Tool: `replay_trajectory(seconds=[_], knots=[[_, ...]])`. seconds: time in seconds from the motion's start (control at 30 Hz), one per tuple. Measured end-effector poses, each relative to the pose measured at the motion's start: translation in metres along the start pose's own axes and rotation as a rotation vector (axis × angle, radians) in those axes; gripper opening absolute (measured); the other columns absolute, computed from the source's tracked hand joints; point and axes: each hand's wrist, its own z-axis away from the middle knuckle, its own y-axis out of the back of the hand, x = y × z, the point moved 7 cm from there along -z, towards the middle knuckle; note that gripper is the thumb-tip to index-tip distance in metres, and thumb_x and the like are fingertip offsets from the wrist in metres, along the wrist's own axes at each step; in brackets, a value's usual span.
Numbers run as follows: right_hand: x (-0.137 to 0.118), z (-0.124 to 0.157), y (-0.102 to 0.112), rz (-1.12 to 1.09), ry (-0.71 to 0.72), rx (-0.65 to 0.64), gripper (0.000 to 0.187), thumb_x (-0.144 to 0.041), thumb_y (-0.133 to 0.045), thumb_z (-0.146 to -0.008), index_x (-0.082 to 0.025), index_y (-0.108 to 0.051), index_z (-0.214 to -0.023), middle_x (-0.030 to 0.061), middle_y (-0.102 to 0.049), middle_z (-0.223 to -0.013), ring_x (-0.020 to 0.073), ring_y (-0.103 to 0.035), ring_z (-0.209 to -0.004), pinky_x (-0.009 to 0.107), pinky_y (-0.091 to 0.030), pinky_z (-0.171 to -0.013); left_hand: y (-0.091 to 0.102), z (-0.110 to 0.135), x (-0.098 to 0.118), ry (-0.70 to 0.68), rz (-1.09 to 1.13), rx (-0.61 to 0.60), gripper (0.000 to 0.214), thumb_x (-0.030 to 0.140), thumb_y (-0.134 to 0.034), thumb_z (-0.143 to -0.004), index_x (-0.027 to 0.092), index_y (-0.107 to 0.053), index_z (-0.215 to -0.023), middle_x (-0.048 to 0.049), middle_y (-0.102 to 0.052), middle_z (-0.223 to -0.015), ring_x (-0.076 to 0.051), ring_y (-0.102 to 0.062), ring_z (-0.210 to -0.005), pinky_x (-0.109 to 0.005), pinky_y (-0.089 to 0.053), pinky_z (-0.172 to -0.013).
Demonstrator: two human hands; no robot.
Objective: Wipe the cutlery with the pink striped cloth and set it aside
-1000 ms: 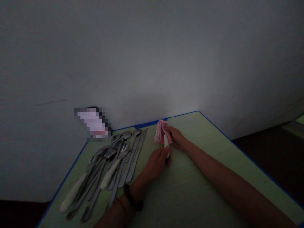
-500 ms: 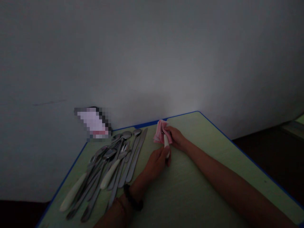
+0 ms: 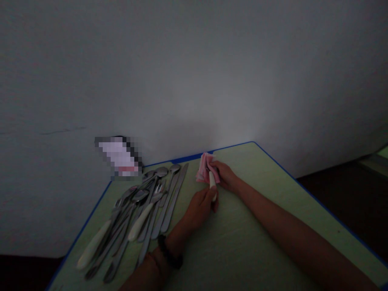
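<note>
My left hand point(image 3: 200, 205), with a dark bead bracelet at the wrist, is closed around the white handle of a piece of cutlery point(image 3: 211, 181). The cutlery's head is wrapped in a pink cloth point(image 3: 203, 171), so its kind cannot be made out. Pinching the cloth around that hidden end is my right hand point(image 3: 223, 174). Left of my hands lies a spread of metal cutlery: a spoon point(image 3: 175, 169), a table knife point(image 3: 178, 184), a white-handled fork point(image 3: 142, 220) and several other pieces, some overlapping.
The pale green table point(image 3: 257, 226) has a blue edge and stands against a grey wall point(image 3: 194, 72). A blurred-out, phone-like object point(image 3: 119, 157) leans at the back left corner. Dark floor shows beyond the table's right side.
</note>
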Motion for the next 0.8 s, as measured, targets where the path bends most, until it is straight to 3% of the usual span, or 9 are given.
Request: replay_trajectory(seconds=[0.8], knots=[[-0.0005,-0.0008,0.0001,0.001,0.016,-0.01,0.014,-0.029,-0.059,-0.064,-0.016,-0.063,-0.065,-0.0023,-0.059,-0.062,0.0117,-0.048,-0.062,0.026,-0.038,-0.066,0.0008,-0.0005,0.0024,0.002,0.002,0.002,0.051,0.048,-0.025,-0.092,0.018,-0.049,-0.058,0.0014,-0.051,-0.054,-0.013,-0.047,-0.054,-0.025,-0.036,-0.061]])
